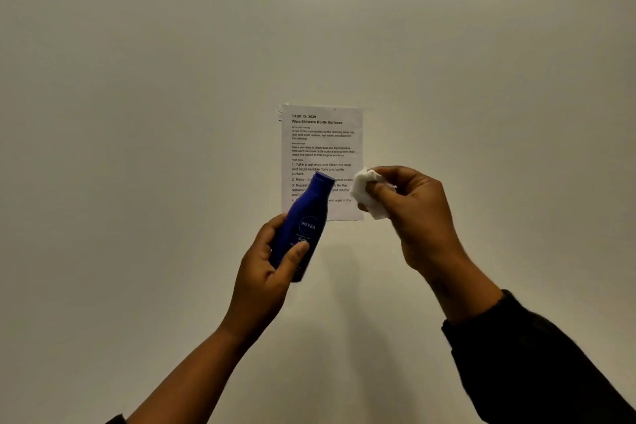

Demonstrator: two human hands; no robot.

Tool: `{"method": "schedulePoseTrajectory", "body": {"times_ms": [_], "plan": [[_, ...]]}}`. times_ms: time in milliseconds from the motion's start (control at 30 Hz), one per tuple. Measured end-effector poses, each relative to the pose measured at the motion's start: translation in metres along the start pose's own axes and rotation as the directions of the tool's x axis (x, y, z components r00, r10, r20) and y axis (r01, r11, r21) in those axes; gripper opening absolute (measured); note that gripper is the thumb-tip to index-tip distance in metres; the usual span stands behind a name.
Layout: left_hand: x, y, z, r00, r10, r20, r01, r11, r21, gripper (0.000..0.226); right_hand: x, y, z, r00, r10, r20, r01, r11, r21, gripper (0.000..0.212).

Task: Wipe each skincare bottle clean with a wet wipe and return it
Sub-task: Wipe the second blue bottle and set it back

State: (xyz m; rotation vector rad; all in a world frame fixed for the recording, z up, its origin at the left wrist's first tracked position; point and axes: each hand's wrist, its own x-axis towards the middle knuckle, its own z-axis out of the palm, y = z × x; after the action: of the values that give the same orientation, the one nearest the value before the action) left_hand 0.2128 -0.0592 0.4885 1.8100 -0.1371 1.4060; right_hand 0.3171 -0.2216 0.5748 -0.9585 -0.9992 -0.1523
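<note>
My left hand (266,267) grips a dark blue Nivea bottle (304,220) around its lower half, holding it raised and tilted with the cap pointing up and to the right. To the right of the cap, my right hand (418,213) pinches a crumpled white wet wipe (368,191) between thumb and fingers. A small gap separates the wipe from the bottle. Both hands are held up in front of a plain wall.
A printed task sheet (321,144) is taped to the pale wall (137,113) directly behind the bottle and wipe. No table or other bottles are in view.
</note>
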Motion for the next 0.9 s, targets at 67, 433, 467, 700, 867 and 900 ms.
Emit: {"method": "schedulePoseTrajectory", "body": {"times_ms": [67, 433, 467, 700, 867, 900], "plan": [[0.000, 0.004, 0.006, 0.992, -0.120, 0.028, 0.123, 0.973, -0.194, 0.042, -0.005, 0.007, 0.006, 0.998, -0.049, 0.049, 0.054, 0.993, -0.107, 0.005], [0.001, 0.007, 0.018, 0.954, -0.286, 0.085, 0.294, 0.852, -0.433, 0.044, -0.028, 0.019, 0.019, 0.918, -0.257, 0.303, 0.388, 0.741, -0.548, 0.023], [0.001, 0.007, 0.018, 0.955, -0.285, 0.085, 0.294, 0.855, -0.427, 0.044, -0.028, 0.018, 0.018, 0.919, -0.250, 0.306, 0.386, 0.737, -0.555, 0.023], [0.000, 0.001, 0.027, 0.956, -0.285, 0.062, 0.286, 0.873, -0.396, 0.051, -0.027, 0.018, 0.019, 0.930, -0.248, 0.272, 0.362, 0.747, -0.558, 0.020], [0.004, -0.006, 0.036, 0.956, -0.291, 0.039, 0.284, 0.883, -0.373, 0.051, -0.025, 0.026, 0.010, 0.938, -0.208, 0.278, 0.337, 0.738, -0.585, 0.020], [0.004, -0.007, 0.039, 0.955, -0.292, 0.043, 0.287, 0.884, -0.370, 0.051, -0.022, 0.027, 0.006, 0.946, -0.204, 0.251, 0.316, 0.750, -0.581, 0.020]]}}
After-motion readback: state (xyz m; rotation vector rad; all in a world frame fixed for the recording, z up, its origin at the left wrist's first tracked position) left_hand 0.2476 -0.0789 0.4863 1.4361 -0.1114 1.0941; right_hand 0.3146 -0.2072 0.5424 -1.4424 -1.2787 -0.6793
